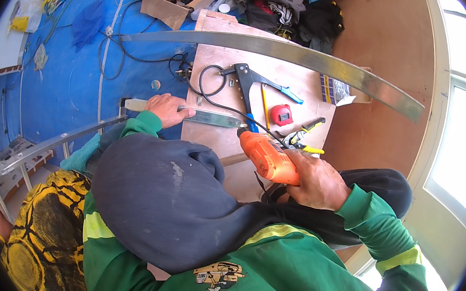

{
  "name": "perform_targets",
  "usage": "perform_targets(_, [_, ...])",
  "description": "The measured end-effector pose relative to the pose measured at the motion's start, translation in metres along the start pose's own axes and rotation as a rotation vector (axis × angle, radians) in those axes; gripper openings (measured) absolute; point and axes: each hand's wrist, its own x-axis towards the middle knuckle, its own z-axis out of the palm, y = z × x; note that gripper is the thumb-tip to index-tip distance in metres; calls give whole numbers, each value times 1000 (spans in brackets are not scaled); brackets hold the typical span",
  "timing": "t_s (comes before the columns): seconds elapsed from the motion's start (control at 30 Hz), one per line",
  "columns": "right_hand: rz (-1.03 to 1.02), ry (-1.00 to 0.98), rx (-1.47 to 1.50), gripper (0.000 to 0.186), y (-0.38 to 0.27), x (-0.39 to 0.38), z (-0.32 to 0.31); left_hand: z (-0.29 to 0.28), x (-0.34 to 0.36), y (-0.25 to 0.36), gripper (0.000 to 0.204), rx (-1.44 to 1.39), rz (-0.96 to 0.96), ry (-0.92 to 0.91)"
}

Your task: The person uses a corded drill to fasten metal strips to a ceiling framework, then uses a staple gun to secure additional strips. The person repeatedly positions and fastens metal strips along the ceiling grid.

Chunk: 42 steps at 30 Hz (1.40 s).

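Note:
My right hand (319,181) is wrapped round the grip of an orange power drill (267,156). The drill's black chuck points away from me, close to the right end of a short metal channel (216,117); whether a bit touches the metal cannot be made out. My left hand (166,109) is closed over that channel near its middle, pressing it across my raised knee and the edge of a wooden board (218,51). Just beyond the channel lie a blue-handled hand riveter (245,88), a yellow pencil (265,104) and a red tape measure (281,115). Yellow-handled snips (301,135) rest beside the drill.
A long metal strip (303,54) spans the board's far side. A black cord (203,86) loops over the board. Bags (270,10) and a cardboard box (169,8) stand at the back, on blue floor sheeting (58,78). Metal framing (64,138) is at left, plywood wall (386,46) at right.

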Motion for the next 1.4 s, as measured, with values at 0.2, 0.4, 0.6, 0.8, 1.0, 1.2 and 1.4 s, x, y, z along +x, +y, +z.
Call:
perform_targets(0.2, [37,-23,-2,64,0,6,0,1,5,-1,66,20,20,32])
perform_targets(0.4, [69,-32,-5,69,1,3,1,3,5,0,67,17,5,26])
perform_targets(0.6, [86,-4,-84,74,-4,3,4,2,4,3,67,44,62,58])
perform_targets(0.8, [-5,60,-221,64,-16,8,5,-6,13,3,69,90,46,-41])
perform_targets(1.0, [-39,-8,-324,62,-23,16,6,-8,12,2,68,88,53,-24])
perform_targets(1.2, [-52,11,-271,65,-16,18,-1,-16,8,3,58,35,43,-61])
perform_targets(1.4, [-65,15,-209,57,-10,18,0,-24,8,5,54,89,10,-55])
